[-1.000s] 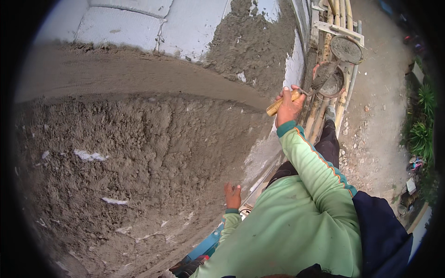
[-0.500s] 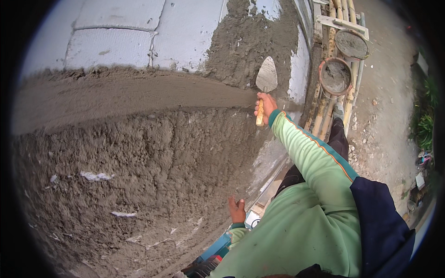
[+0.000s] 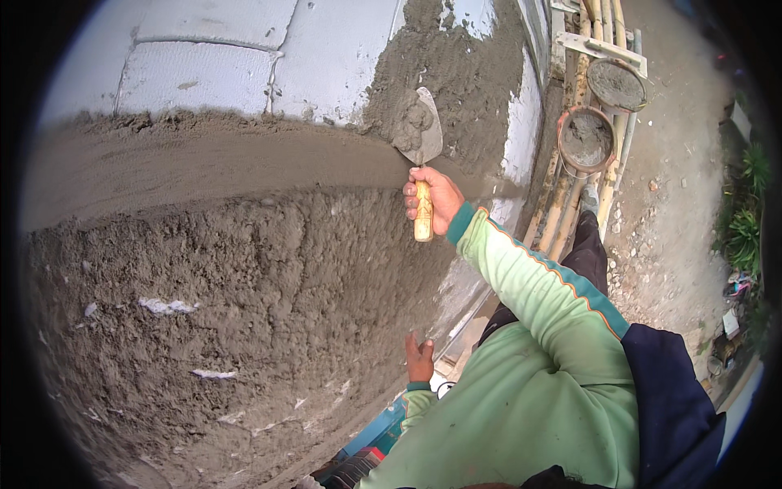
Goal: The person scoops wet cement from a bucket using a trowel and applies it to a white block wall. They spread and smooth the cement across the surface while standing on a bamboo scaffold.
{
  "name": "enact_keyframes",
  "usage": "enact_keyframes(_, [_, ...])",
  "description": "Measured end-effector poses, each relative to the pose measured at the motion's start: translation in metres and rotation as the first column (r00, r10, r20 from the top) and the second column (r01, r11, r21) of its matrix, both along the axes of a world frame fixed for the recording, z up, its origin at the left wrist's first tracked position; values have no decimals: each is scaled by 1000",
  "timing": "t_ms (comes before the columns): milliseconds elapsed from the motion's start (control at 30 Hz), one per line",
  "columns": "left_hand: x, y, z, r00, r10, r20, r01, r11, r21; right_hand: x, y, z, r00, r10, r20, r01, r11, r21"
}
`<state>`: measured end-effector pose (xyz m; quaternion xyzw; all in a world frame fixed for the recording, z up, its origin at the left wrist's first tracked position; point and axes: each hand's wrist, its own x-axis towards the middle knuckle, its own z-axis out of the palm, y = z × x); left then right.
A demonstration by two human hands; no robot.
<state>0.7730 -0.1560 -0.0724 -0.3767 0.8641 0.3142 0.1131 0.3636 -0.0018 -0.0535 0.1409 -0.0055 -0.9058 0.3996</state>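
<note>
My right hand (image 3: 438,198) is closed around the wooden handle of a pointed trowel (image 3: 432,130). A lump of wet mortar (image 3: 413,122) sits on the left part of its blade. Behind the blade is the patch of grey mortar spread over the light block wall (image 3: 330,65). Lower down, my left hand (image 3: 419,360) holds nothing, with thumb and fingers apart, close to the rough mortar surface (image 3: 269,301). A smoother mortar band (image 3: 220,167) runs across from the left edge to the area by the trowel.
Two buckets of mortar, one nearer (image 3: 586,156) and one farther (image 3: 617,102), stand on bamboo poles (image 3: 558,212) at the right. A white board (image 3: 582,43) lies across the poles. Beyond them are dirt ground (image 3: 672,179) with stones and green plants (image 3: 745,232).
My right hand has moved left with the trowel. The blade, bare before, now shows a lump of mortar. My left hand has shifted up only slightly.
</note>
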Motion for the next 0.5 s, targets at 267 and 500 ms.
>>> enact_keyframes(267, [-35, -17, -30, 993, -9, -116, 25, 991, 133, 1, 134, 76, 939, -219, -267, 187, 972, -142])
enact_keyframes(500, [-57, 5, 17, 979, 39, -199, 12, 968, 250, 26, 211, 161, 371, -679, -634, 928, 288, 235])
